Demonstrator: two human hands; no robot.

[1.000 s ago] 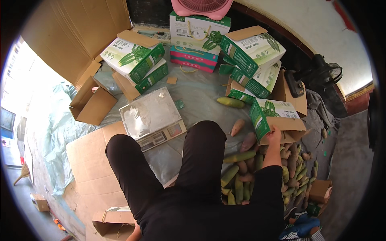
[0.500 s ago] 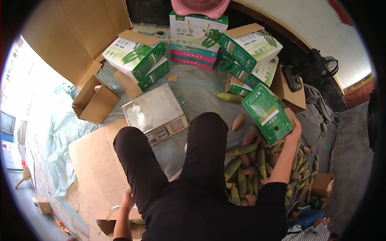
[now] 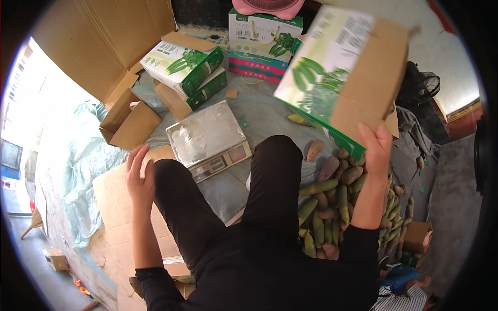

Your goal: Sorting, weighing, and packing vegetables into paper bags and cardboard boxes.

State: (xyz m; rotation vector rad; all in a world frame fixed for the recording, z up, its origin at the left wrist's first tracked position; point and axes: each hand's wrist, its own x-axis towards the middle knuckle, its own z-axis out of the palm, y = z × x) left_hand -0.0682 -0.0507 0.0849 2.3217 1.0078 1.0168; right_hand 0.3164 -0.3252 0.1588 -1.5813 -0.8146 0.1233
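Note:
A green and white cardboard carton (image 3: 324, 67), printed with green radishes, is tilted in the air on the right. My right hand (image 3: 376, 147) grips its near edge by the brown flap, and the fingers behind the board are hidden. Over my left knee, my left hand (image 3: 139, 173) is raised with its fingers apart and holds nothing. A flat metal-topped weighing scale (image 3: 207, 132) lies on the floor in front of my knees. Below the lifted carton spreads a heap of green radishes (image 3: 343, 203) and reddish tubers (image 3: 328, 168).
Two stacked radish cartons (image 3: 181, 65) stand ahead-left beside an open brown box (image 3: 129, 124). A white carton with rope handles (image 3: 262, 36) sits on a pink and teal box (image 3: 254, 67), under a pink fan (image 3: 270, 6). A black fan (image 3: 420, 83) stands right. Flattened cardboard (image 3: 111, 207) lies left.
My right hand has lifted the carton up and turned it, so its printed white side and brown flap now show. My left hand has risen from beside my left thigh to the knee.

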